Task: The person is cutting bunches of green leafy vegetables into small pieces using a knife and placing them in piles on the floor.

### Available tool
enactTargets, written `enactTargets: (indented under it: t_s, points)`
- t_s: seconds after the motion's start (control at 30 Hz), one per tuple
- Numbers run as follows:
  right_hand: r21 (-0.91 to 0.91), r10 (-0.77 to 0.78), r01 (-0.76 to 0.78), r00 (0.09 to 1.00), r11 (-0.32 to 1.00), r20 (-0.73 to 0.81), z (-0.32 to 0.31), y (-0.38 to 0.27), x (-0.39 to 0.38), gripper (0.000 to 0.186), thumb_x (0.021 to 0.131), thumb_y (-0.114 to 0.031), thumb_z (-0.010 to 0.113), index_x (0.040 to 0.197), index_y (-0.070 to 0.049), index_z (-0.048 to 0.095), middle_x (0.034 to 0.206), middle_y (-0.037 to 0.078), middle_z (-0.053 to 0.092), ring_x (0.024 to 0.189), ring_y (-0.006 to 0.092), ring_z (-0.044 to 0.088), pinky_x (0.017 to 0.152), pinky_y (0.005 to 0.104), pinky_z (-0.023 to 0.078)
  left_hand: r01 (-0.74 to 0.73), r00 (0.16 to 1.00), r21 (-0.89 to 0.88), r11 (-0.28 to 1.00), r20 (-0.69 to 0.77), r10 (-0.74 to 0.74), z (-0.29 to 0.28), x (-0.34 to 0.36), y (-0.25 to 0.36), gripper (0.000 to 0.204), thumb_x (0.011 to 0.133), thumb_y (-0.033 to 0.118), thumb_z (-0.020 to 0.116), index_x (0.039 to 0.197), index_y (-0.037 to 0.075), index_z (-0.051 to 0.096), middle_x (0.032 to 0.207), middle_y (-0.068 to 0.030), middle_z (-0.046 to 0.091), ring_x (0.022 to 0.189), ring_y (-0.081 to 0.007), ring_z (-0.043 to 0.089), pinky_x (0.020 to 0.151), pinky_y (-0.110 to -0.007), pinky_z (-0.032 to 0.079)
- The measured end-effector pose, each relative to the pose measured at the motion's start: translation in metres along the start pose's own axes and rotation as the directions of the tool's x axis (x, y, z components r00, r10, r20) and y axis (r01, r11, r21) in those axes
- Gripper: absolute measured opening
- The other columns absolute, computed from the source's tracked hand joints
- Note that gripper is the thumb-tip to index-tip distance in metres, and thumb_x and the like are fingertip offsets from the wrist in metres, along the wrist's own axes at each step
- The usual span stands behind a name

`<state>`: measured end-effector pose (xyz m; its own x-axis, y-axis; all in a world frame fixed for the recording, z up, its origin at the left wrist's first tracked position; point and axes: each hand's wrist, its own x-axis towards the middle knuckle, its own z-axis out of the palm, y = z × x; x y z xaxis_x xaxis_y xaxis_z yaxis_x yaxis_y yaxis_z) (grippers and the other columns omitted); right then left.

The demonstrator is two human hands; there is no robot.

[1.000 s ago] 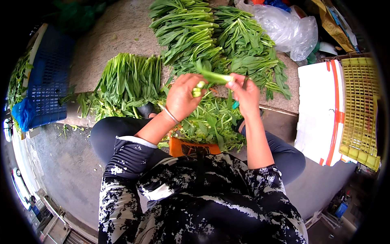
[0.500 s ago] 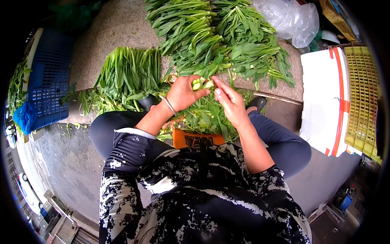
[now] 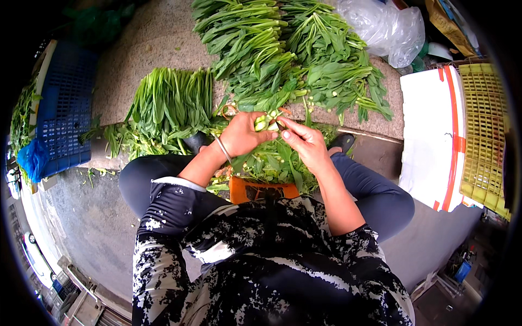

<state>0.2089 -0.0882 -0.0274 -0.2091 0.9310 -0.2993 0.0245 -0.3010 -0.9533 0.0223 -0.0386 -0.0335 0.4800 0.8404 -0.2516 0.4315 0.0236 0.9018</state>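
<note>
My left hand (image 3: 242, 133), with a bracelet at the wrist, is closed round a small bunch of leafy green stems (image 3: 262, 124), their pale cut ends toward the right. Close against those ends, my right hand (image 3: 305, 142) has thumb and forefinger pinched together. A small dark sliver shows by its fingertips, too little to name. Below both hands lies a heap of loose leaves and trimmings (image 3: 270, 162). Just beyond my left hand stands a neat bundle of greens (image 3: 173, 100). Longer rows of greens (image 3: 244, 49) lie farther off on the stone ledge (image 3: 147, 46).
An orange-rimmed container (image 3: 237, 190) sits between my knees. To the left is a blue plastic crate (image 3: 65, 108) with a blue bag (image 3: 32, 157) tied on. At right stand a white foam box (image 3: 427, 141) and a yellow crate (image 3: 481, 141). Clear plastic bags (image 3: 386, 30) lie at far right.
Both hands have come slightly nearer to me. My right fingers, straighter before, have bent and moved left against the stem ends. My left hand keeps its hold on the stems.
</note>
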Motion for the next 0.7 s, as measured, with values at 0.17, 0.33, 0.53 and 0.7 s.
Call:
enactTargets:
  t_s: [0.17, 0.33, 0.53, 0.7]
  points:
    - [0.347, 0.146, -0.163, 0.987, 0.924, 0.073, -0.012, 0.028, 0.004, 0.035, 0.088, -0.023, 0.053, 0.118, -0.004, 0.053, 0.059, -0.009, 0.038, 0.047, 0.0014, 0.027, 0.041, 0.0177, 0.021, 0.093, 0.987, -0.16, 0.983, 0.144, -0.07, -0.001, -0.004, 0.003, 0.03, 0.072, 0.017, 0.072, 0.093, -0.002, 0.06, 0.075, -0.0031, 0.062, 0.067, -0.0072, 0.051, 0.065, -0.024, 0.045]
    - [0.156, 0.497, -0.477, 0.858, 0.865, -0.134, -0.048, 0.069, 0.034, 0.04, 0.083, -0.034, 0.058, 0.11, -0.005, 0.055, 0.058, -0.006, 0.042, 0.044, 0.0023, 0.033, 0.037, 0.0175, 0.025, 0.106, 0.989, -0.528, 0.842, 0.143, -0.035, -0.011, -0.011, 0.012, 0.028, 0.074, 0.01, 0.069, 0.1, 0.001, 0.06, 0.083, 0.0002, 0.062, 0.071, -0.0049, 0.054, 0.068, -0.019, 0.045]
    - [0.137, 0.298, -0.265, 0.816, 0.954, -0.495, -0.07, 0.045, 0.188, 0.054, 0.074, -0.035, 0.07, 0.111, -0.002, 0.049, 0.067, 0.002, 0.054, 0.046, 0.0066, 0.047, 0.035, 0.0201, 0.029, 0.062, 0.963, -0.193, 0.979, 0.269, -0.008, -0.009, -0.002, 0.011, 0.029, 0.076, 0.016, 0.069, 0.099, 0.002, 0.058, 0.087, -0.0045, 0.063, 0.077, -0.0079, 0.056, 0.071, -0.023, 0.046]
    - [0.22, 0.412, -0.348, 0.77, 0.911, -0.487, -0.066, 0.026, 0.241, 0.035, 0.075, -0.027, 0.07, 0.101, -0.008, 0.057, 0.065, -0.001, 0.053, 0.045, 0.0065, 0.048, 0.036, 0.0217, 0.028, 0.102, 0.972, -0.448, 0.888, 0.235, 0.007, -0.016, 0.001, 0.013, 0.026, 0.075, 0.011, 0.068, 0.092, 0.006, 0.049, 0.082, -0.003, 0.057, 0.075, -0.0087, 0.054, 0.071, -0.023, 0.045]
